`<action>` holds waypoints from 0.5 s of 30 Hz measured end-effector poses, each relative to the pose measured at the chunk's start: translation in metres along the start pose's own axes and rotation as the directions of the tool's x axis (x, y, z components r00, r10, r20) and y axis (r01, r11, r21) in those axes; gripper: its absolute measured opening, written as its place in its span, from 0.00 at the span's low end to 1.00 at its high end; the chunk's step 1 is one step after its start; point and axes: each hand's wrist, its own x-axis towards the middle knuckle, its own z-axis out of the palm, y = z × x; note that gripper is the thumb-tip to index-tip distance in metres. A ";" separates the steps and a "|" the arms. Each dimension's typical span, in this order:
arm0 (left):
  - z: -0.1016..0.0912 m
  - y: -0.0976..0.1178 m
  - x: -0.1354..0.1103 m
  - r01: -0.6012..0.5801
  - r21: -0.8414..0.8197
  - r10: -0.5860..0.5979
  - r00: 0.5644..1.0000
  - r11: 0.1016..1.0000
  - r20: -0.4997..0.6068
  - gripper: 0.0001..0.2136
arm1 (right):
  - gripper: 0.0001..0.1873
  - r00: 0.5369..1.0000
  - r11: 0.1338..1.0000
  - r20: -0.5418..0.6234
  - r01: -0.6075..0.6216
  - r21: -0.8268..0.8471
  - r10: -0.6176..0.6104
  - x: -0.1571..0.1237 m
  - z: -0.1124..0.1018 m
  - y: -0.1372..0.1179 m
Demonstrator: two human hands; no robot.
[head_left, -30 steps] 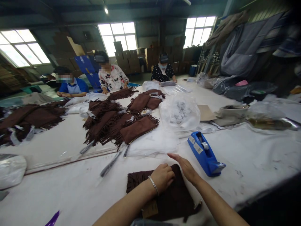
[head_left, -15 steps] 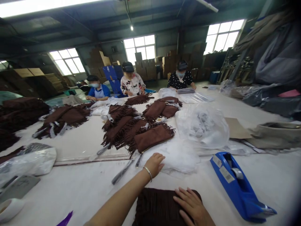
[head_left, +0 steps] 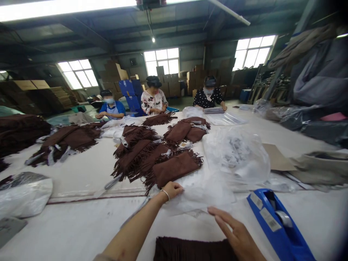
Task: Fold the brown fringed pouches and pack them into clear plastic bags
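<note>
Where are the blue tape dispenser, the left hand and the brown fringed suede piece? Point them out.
Blue tape dispenser (head_left: 282, 241), head view, on its casing.
Left hand (head_left: 171, 191), head view, on the back of the hand.
Brown fringed suede piece (head_left: 190, 250), head view, on its fringe.

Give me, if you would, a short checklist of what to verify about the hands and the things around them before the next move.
Left hand on the clear plastic: ok, it rests at the plastic's left side.
Right hand at the plastic's near edge: ok, its fingertips reach that edge.
Whether either hand actually holds the plastic: cannot tell.
Opening of the clear plastic: cannot tell, no opening is distinct.
Fringed brown suede piece: ok, it lies flat on the white table below the right hand, though partly out of view.
Blue tape dispenser: ok, it sits upright to the right of the right hand, its tape roll showing.
</note>
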 end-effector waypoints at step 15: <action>0.045 0.060 0.020 -0.110 0.036 0.110 0.994 0.993 -0.003 0.28 | 0.28 0.975 0.959 -0.013 -0.216 0.184 0.223 0.088 0.018 0.047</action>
